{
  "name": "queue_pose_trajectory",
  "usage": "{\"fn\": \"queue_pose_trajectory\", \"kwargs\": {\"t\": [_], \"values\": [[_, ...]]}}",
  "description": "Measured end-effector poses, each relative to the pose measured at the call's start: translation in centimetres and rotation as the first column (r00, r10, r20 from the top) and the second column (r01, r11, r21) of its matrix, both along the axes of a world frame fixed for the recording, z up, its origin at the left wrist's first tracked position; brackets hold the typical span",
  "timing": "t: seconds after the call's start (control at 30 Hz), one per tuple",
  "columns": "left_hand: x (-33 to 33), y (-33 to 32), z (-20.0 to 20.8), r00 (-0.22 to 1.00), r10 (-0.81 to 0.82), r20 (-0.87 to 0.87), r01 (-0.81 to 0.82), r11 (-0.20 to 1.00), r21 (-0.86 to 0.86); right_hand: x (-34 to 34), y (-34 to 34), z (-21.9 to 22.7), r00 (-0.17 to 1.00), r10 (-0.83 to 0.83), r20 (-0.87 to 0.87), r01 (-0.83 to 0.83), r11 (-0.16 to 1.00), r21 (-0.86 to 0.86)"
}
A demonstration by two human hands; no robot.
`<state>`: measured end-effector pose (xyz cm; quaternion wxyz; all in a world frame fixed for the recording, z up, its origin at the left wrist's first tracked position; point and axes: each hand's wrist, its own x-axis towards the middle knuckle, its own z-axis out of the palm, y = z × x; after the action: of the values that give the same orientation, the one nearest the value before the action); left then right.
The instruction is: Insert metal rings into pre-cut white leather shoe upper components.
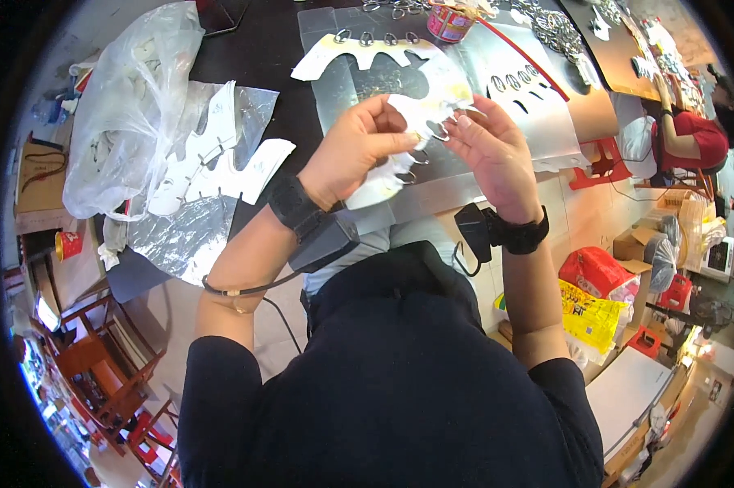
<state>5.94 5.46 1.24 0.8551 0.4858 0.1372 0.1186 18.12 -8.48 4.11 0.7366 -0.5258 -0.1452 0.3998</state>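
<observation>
My left hand (352,150) grips a white scalloped strap piece (420,110) between thumb and fingers, above the near edge of the table. Several metal rings hang from that piece. At its right end, the thumb and fingers of my right hand (495,146) pinch near a metal ring (442,130); exactly what lies between the fingertips is hard to make out. Just beyond, a similar white scalloped piece (359,50) lies flat with several rings along its far edge. To the right, more metal rings (513,79) sit in a row on the clear sheet.
Clear plastic sheeting (399,207) covers the table. A pink tin (448,24), a red rod (525,57) and piled metal chains (555,34) stand or lie at the back. On the left are white cut pieces (212,159) and a plastic bag (131,89). A person in red (696,134) sits at right.
</observation>
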Motion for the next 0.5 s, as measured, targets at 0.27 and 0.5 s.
{"fn": "queue_pose_trajectory", "kwargs": {"t": [0.27,0.5], "values": [[-0.1,0.4,1.3,0.999,0.008,0.042,-0.009,0.999,0.041,0.1,0.3,0.5,0.967,0.101,0.234,-0.1,0.995,-0.017],[1.1,-0.5,0.7,0.966,0.256,0.021,-0.241,0.872,0.426,-1.7,0.7,0.3,0.924,0.011,0.382,-0.019,1.0,0.016]]}}
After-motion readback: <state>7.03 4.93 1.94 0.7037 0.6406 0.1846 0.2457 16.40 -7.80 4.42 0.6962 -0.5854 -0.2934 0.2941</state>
